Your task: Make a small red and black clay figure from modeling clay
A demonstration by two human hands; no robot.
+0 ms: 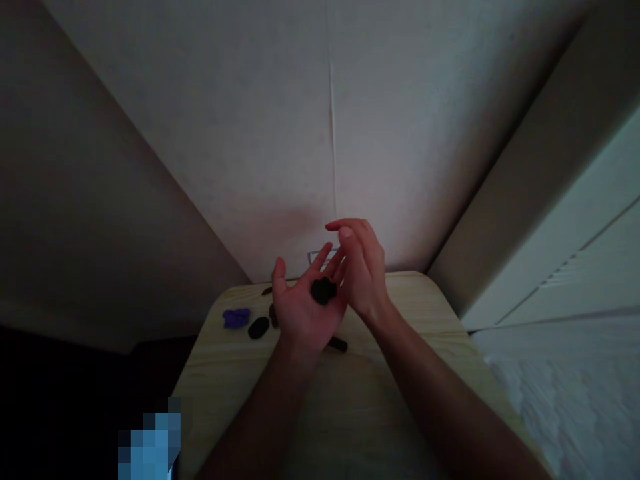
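A dark, lumpy piece that looks like modelling clay (323,291) lies on the upturned palm of my left hand (307,307), whose fingers are spread. My right hand (364,270) is raised at the right edge of that palm, overlapping its fingertips. Its own fingers are gently curved and apart from the thumb, with nothing seen in them. Behind my left wrist a dark stick-shaped piece (339,344) shows in part. To the left on the table are a flat black oval (259,327) and a purple lump (236,318). A brown piece (273,315) is half hidden by my left hand.
The pale wooden table (400,373) has rounded far corners and meets a light wall (280,133). A thin dark piece (267,291) and a grey-outlined object (314,256) sit near the back edge, partly covered. A white cabinet (560,267) stands at the right.
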